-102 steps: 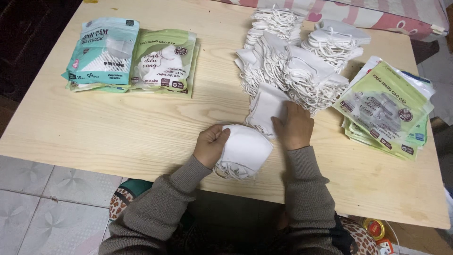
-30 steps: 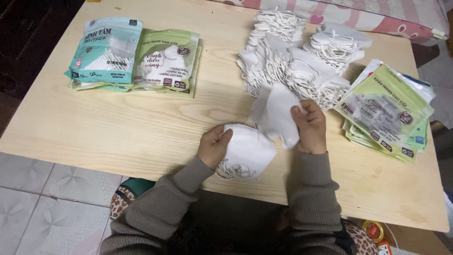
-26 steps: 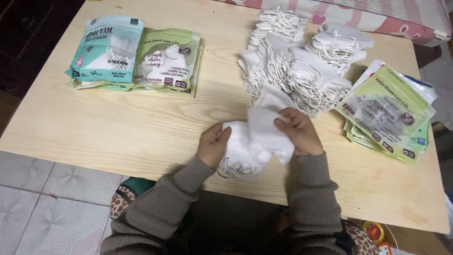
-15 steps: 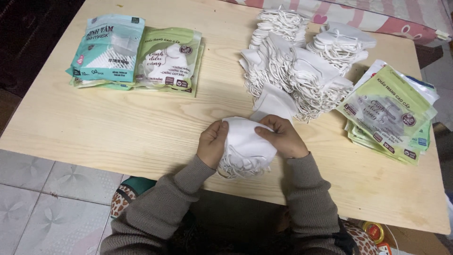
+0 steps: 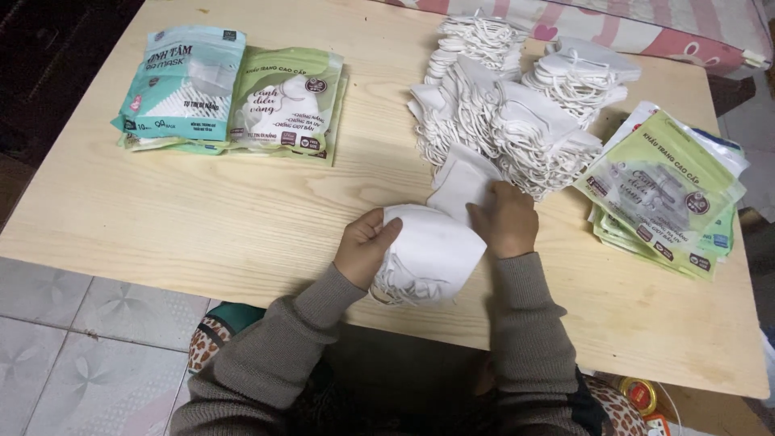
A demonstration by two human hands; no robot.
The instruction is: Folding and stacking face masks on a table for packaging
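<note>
A small stack of folded white face masks [image 5: 428,254] lies near the table's front edge. My left hand [image 5: 365,245] grips its left side, thumb on top. My right hand [image 5: 506,218] rests at the stack's right edge, fingers on a single white mask [image 5: 458,179] that sticks out from a big loose pile of white masks [image 5: 508,105] behind it.
The light wooden table [image 5: 202,226] carries teal and green mask packets [image 5: 230,97] at the back left and a stack of green empty packets [image 5: 670,190] at the right. A pink patterned cloth [image 5: 646,24] lies beyond the far edge. Tiled floor lies to the left.
My right hand lifted a mask from the pile, laid it onto the stack under my left hand, and has now moved back up to another mask at the pile's edge.
</note>
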